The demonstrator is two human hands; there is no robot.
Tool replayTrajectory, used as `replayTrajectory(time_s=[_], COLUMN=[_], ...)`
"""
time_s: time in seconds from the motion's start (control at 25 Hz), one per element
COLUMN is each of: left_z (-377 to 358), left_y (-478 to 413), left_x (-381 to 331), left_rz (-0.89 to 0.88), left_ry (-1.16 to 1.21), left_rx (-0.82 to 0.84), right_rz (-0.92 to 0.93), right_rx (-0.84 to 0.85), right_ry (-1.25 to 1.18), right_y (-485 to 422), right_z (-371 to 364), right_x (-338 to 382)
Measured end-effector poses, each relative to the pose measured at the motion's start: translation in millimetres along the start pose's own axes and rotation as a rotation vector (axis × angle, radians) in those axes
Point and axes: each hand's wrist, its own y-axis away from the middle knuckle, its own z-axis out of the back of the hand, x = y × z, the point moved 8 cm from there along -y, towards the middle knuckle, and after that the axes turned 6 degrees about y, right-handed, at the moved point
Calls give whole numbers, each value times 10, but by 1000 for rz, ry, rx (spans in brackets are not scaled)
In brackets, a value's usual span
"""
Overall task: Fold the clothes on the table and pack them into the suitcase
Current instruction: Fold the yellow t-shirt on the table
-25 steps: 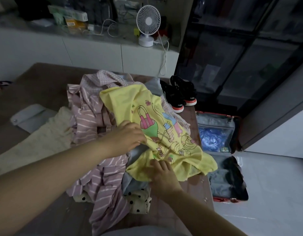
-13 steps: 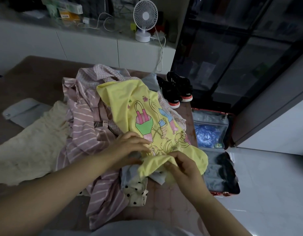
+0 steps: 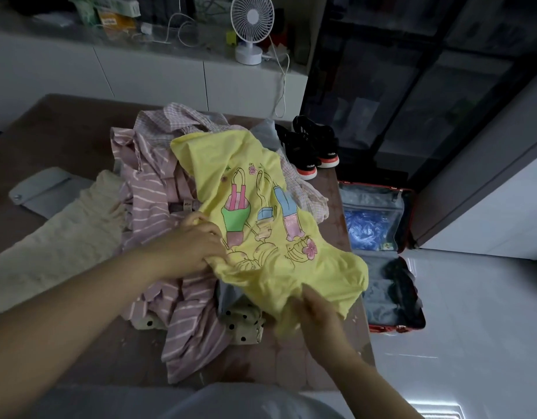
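Observation:
A yellow T-shirt (image 3: 249, 164) with a cartoon print lies on top of a heap of clothes on the brown table (image 3: 64, 131). My left hand (image 3: 191, 246) grips the shirt's left edge near the print. My right hand (image 3: 315, 309) pinches its near hem, slightly blurred. Under the shirt lie a pink striped garment (image 3: 158, 201), a checked shirt (image 3: 182, 116) and a polka-dot piece (image 3: 243, 322). A cream garment (image 3: 58, 240) is spread out to the left. The red suitcase (image 3: 391, 328) lies open on the floor right of the table, with a blue bag (image 3: 366, 225) in its lid.
Black sneakers (image 3: 312, 146) stand at the table's far right corner. A grey pouch (image 3: 46, 189) lies on the table at the left. A white fan (image 3: 252, 28) and its cable sit on the white cabinet behind. Dark glass doors rise at the right.
Both hands have spread the bunched near end of the yellow shirt wider. My right hand slid toward me along the hem and the shirt now lies flatter over the heap.

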Motion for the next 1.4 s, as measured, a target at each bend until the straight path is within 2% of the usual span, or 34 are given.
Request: replayTrajectory(time_s=[0.08,0.12,0.16,0.2,0.24,0.28,0.32,0.36,0.44,0.52,0.6,0.88,1.12,1.16,1.24,1.32,1.4], left_z=[-153,-268,-392,-487,-544,-569,-599,-648,-740,-783,-754,-663,-1021,-996,-816,-608,-357], left_y=[167,221,273,322,355,395,435,462,512,564,631,712,736,723,657,646,652], left_x=[159,167,164,122,42,-48,-72,-72,-99,-138,-161,-74,-552,-533,-322,-50,93], left_rz=[26,9,-16,-49,-113,-210,-220,-229,-286,-326,-361,-191,-288,-254,-47,201,237], left_ry=[-146,-231,-304,-345,-361,-413,-480,-488,-427,-321,-230,-95,-109,-73,275,779,1052], left_rx=[146,205,249,262,211,106,63,20,-64,-78,-106,-44,32,25,-48,-197,-389], right_rz=[48,67,62,42,8,-29,-88,-187,-458,-655,-731,-613,-715,-701,-636,-559,-547], right_rx=[290,394,430,398,295,123,-71,-229,-359,-348,-313,-250,-182,-184,-229,-242,-182], right_ry=[266,373,439,469,479,483,515,565,614,497,356,516,262,239,257,478,632], right_y=[72,112,112,77,15,-62,-130,-166,-203,-257,-335,-471,-472,-491,-509,-512,-465], right_z=[-402,-540,-573,-504,-334,-68,268,607,1127,1328,1330,1446,1202,1218,1381,1646,1822], right_x=[-116,-195,-285,-364,-426,-504,-619,-742,-1035,-1238,-1335,-1272,-1441,-1398,-1233,-1111,-1109])
